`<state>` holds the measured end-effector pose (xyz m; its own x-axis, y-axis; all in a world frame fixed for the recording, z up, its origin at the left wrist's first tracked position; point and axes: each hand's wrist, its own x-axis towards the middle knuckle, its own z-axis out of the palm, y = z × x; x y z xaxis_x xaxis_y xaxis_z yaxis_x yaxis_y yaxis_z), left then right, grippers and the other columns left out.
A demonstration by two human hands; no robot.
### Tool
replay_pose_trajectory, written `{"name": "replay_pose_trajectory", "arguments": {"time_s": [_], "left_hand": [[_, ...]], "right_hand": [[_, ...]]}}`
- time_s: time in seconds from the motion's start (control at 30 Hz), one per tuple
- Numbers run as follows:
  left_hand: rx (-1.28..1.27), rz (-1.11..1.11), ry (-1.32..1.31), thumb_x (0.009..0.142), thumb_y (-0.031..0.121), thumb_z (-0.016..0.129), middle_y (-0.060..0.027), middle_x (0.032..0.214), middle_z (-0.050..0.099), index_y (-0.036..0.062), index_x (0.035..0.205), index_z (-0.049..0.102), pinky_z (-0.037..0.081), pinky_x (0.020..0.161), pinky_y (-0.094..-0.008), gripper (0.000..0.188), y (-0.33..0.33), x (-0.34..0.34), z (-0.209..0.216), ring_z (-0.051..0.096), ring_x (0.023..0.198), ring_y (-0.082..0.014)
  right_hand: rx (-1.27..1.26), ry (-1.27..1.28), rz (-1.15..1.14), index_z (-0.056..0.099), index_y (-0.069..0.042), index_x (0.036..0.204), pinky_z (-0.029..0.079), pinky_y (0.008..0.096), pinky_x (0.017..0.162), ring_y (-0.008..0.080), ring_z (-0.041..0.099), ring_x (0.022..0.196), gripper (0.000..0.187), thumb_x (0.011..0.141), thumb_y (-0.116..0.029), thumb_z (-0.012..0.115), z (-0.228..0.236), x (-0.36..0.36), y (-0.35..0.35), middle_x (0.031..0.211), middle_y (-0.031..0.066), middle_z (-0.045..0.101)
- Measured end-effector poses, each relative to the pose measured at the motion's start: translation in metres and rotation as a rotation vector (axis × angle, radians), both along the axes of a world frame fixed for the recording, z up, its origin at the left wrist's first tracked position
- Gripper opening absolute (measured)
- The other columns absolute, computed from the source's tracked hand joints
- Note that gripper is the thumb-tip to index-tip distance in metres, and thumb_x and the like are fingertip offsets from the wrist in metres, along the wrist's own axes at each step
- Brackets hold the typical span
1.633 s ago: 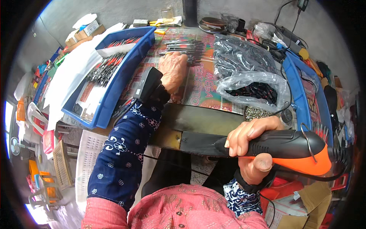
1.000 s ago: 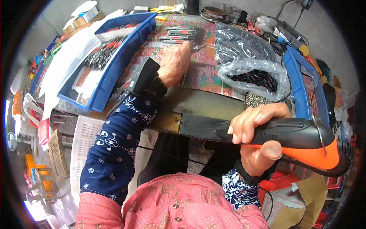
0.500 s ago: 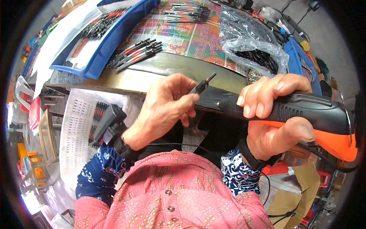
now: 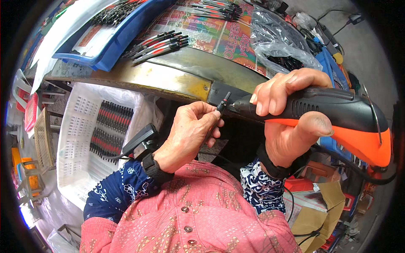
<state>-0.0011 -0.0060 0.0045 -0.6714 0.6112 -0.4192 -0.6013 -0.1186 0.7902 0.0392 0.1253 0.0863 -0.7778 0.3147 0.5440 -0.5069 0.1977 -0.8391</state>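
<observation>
My right hand (image 4: 291, 114) is wrapped round a black-and-orange electric screwdriver (image 4: 337, 105), lying nearly level with its nose toward the left. My left hand (image 4: 192, 128) pinches a slim black pen-shaped piece (image 4: 222, 106) between thumb and fingertips. Its thin dark tip points up and slightly right. The screwdriver's nose meets or nearly meets the side of this piece; I cannot tell if they touch. Below, my fingers hide the rest of the piece. On the bench ahead lies a small pile of black, red and silver pen-shaped pieces (image 4: 158, 45).
A blue tray (image 4: 110, 52) of similar pieces stands at the far left. Another pile (image 4: 217, 9) lies on printed card (image 4: 202, 31) farther back. Left of my lap, a white basket (image 4: 76, 126) holds rows of them. A clear plastic bag (image 4: 274, 38) with dark parts sits at the far right.
My left hand has shifted right and a little lower, bringing the pen-shaped piece to the screwdriver's nose. My right hand and the screwdriver have moved slightly left. The basket's contents show more fully.
</observation>
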Motion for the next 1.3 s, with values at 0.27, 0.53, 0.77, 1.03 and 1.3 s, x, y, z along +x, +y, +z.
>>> {"name": "replay_pose_trajectory", "arguments": {"time_s": [0.27, 0.53, 0.77, 1.03, 1.3], "left_hand": [[-0.020, 0.024, 0.047, 0.089, 0.014, 0.057, -0.0044, 0.078, 0.060, 0.0029, 0.093, 0.053, 0.036, 0.044, -0.0168, 0.012, 0.003, 0.002, -0.002, 0.048, 0.056, -0.0057], [-0.038, 0.014, 0.065, 0.090, 0.015, 0.055, -0.0036, 0.076, 0.060, 0.0034, 0.093, 0.053, 0.035, 0.044, -0.0172, 0.013, 0.004, 0.003, -0.002, 0.047, 0.056, -0.0051], [-0.036, 0.033, 0.071, 0.089, 0.017, 0.056, -0.0011, 0.073, 0.057, 0.0042, 0.091, 0.053, 0.036, 0.044, -0.0174, 0.013, 0.005, 0.006, -0.003, 0.045, 0.054, -0.0040], [-0.034, 0.060, 0.006, 0.088, 0.011, 0.054, -0.0014, 0.065, 0.055, 0.0006, 0.086, 0.053, 0.035, 0.042, -0.0208, 0.011, 0.006, 0.005, 0.004, 0.044, 0.051, -0.0055], [-0.002, 0.052, -0.030, 0.087, 0.013, 0.055, 0.0020, 0.066, 0.050, 0.0052, 0.088, 0.051, 0.027, 0.043, -0.0181, 0.009, 0.007, 0.006, 0.004, 0.037, 0.051, -0.0037]], "right_hand": [[-0.022, -0.001, 0.054, 0.045, -0.006, 0.096, 0.044, 0.0298, 0.055, 0.0136, 0.049, 0.052, 0.072, 0.070, -0.072, 0.052, -0.005, -0.004, 0.002, 0.063, 0.0007, 0.046], [-0.042, 0.008, 0.062, 0.046, -0.005, 0.096, 0.044, 0.0294, 0.054, 0.0134, 0.048, 0.051, 0.073, 0.069, -0.073, 0.052, -0.008, -0.008, 0.003, 0.063, 0.0006, 0.046], [0.122, -0.131, 0.093, 0.045, -0.005, 0.092, 0.043, 0.0285, 0.051, 0.0125, 0.046, 0.048, 0.073, 0.068, -0.073, 0.053, 0.003, -0.009, 0.003, 0.061, 0.0010, 0.046], [0.140, -0.078, -0.009, 0.044, -0.004, 0.091, 0.041, 0.0276, 0.049, 0.0120, 0.045, 0.047, 0.073, 0.070, -0.074, 0.052, 0.000, -0.014, -0.003, 0.061, 0.0012, 0.045], [0.131, -0.079, -0.025, 0.044, -0.005, 0.090, 0.041, 0.0279, 0.050, 0.0122, 0.044, 0.048, 0.072, 0.071, -0.074, 0.050, 0.002, -0.016, -0.004, 0.060, 0.0011, 0.044]]}}
